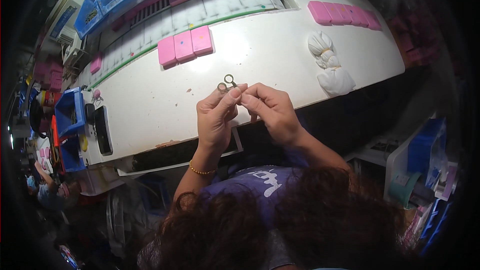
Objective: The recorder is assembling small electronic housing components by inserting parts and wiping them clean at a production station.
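1. Two hands close together: the left hand point(215, 115) pinches dark metal rings point(233, 83); the right hand point(274, 112) curls beside, its hold hidden.
2. Step, seemingly: fine adjusting; next needs steady pinching.
3. Below: counter point(270, 45).

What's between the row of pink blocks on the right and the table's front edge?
The head view shows a white bundle, narrowed near its middle, lying on the tabletop.

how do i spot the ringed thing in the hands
Find the long white worktable. Over its near side, the bare left hand and right hand meet at a small dark metal-looking piece ending in two round rings. Those open rings set it apart from the pink rectangular blocks farther back.
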### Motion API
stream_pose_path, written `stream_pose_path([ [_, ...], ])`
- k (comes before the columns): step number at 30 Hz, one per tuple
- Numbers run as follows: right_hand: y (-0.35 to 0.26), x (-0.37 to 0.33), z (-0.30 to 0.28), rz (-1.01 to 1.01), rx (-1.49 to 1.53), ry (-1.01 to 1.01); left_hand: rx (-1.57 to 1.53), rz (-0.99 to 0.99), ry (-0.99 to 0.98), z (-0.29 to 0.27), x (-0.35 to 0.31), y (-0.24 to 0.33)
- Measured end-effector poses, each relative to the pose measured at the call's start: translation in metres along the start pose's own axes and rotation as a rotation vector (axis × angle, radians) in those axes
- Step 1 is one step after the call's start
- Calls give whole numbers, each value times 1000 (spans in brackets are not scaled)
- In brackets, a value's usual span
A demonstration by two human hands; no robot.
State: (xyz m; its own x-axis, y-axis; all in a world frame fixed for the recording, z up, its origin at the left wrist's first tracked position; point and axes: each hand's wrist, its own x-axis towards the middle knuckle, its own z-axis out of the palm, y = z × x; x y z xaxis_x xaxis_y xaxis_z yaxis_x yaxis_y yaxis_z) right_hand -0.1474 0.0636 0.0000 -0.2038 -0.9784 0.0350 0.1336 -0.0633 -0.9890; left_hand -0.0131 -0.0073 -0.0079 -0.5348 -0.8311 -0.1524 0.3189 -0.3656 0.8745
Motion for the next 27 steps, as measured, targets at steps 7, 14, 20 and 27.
stream_pose_path([
  [7,0,7,-17,538,879,-403,3,-8,-16,3,-1,4],
  [14,7,-16,4,531,267,-384,132,49,61,-4,-3,12],
  [20,40,-36,25,232,-318,-443,124,-44,95,5,-4,22],
  [27,65,-38,31,60,-826,-402,112,-81,94,7,-6,24],
])
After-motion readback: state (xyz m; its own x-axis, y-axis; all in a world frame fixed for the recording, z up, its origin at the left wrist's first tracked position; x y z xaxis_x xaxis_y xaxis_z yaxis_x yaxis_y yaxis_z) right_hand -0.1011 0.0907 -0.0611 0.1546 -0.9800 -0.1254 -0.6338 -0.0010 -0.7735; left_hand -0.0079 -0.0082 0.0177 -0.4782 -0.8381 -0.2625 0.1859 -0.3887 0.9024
